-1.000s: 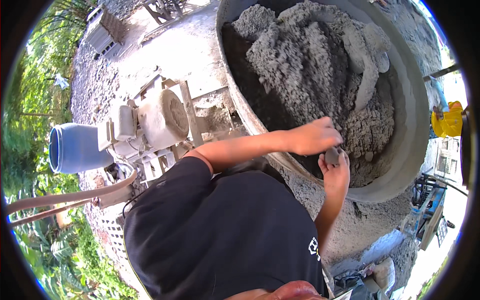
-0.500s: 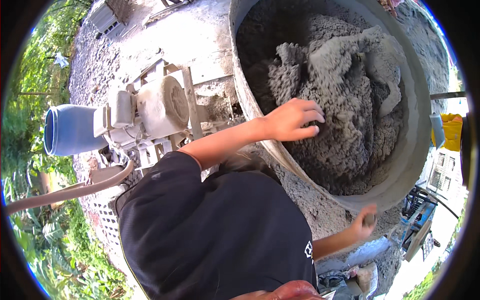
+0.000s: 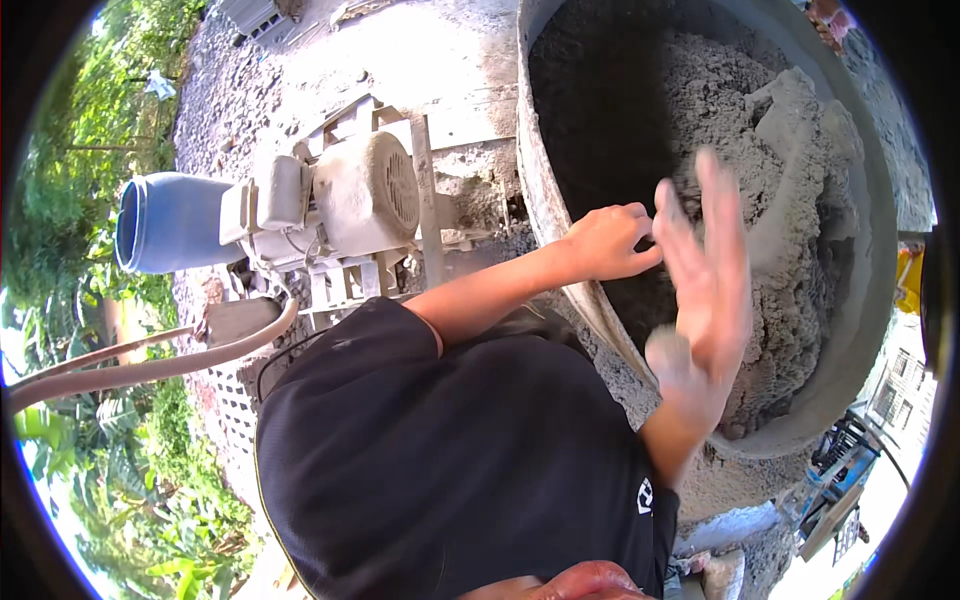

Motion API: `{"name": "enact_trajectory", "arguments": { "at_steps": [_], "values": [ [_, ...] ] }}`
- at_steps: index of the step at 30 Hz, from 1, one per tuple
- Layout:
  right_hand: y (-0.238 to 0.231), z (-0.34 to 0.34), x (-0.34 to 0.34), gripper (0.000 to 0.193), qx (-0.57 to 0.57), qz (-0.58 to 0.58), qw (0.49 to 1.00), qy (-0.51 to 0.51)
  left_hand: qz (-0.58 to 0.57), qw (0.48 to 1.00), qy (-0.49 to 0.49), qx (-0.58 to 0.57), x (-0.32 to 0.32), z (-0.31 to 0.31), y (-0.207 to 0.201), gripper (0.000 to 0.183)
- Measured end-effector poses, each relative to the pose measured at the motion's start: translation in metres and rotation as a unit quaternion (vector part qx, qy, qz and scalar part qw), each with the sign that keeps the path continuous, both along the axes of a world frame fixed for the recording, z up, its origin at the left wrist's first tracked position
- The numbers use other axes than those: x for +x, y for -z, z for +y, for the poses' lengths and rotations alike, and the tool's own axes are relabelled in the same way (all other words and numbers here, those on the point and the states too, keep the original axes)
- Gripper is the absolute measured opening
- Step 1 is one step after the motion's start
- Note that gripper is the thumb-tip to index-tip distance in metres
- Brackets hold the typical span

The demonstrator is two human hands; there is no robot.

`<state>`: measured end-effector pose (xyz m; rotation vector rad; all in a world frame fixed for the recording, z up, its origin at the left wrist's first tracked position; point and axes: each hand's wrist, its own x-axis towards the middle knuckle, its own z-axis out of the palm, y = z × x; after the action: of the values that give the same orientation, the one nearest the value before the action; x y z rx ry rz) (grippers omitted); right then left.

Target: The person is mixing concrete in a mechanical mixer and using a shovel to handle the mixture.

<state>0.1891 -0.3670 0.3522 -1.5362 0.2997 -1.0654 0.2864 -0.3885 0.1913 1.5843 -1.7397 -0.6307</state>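
Note:
A large round mixer drum [image 3: 545, 185], its rim crusted grey, holds wet grey concrete mix [image 3: 790, 130] heaped toward the right; a dark bare part of its inside shows at left. My left hand [image 3: 612, 243] reaches over the near rim, fingers curled toward the thumb. Whether anything sits within those fingers is hidden. In front of the drum my right hand [image 3: 708, 290] is raised, fingers stretched upward and thumb apart, blurred by motion. Grey residue coats its fingertips and thumb, and it holds nothing.
A dusty electric motor [image 3: 365, 195] stands on a frame left of the drum, with a blue plastic barrel [image 3: 175, 222] beyond. A curved pipe [image 3: 190, 368] runs at lower left. Blue equipment [image 3: 845, 470] stands at lower right. Part of another person [image 3: 830, 22] shows at the upper right.
My right hand has risen from below the rim and opened; the round grey lump in it is no longer seen. My left fingers have drawn closer to the thumb. The concrete has shifted rightward.

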Motion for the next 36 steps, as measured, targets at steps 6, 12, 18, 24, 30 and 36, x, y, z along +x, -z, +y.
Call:
{"name": "enact_trajectory", "arguments": {
  "at_steps": [6, 12, 18, 24, 30, 36],
  "values": [
    [0.054, -0.054, -0.072, 0.047, 0.180, 0.166, 0.937, 0.248, 0.026, 0.999, -0.014, 0.039, 0.007, 0.007, 0.001, 0.030],
    [0.104, -0.019, -0.184, 0.041, 0.241, 0.320, 0.871, 0.284, 0.069, 0.997, 0.046, -0.008, 0.001, 0.001, -0.005, 0.022],
    [0.152, 0.005, -0.221, 0.035, 0.226, 0.417, 0.807, 0.351, 0.081, 0.995, 0.049, -0.007, 0.003, -0.002, -0.005, 0.021],
    [0.144, 0.025, -0.189, 0.038, 0.125, 0.634, 0.704, 0.293, -0.007, 0.964, 0.169, 0.203, 0.000, -0.008, 0.005, 0.026],
    [0.149, 0.019, -0.192, 0.034, 0.128, 0.609, 0.714, 0.320, -0.020, 0.954, 0.275, 0.115, -0.001, -0.017, 0.022, 0.028],
    [0.153, 0.017, -0.192, 0.029, 0.111, 0.560, 0.707, 0.417, -0.251, 0.842, 0.404, 0.253, -0.005, -0.057, -0.002, 0.033]
  ]
}}
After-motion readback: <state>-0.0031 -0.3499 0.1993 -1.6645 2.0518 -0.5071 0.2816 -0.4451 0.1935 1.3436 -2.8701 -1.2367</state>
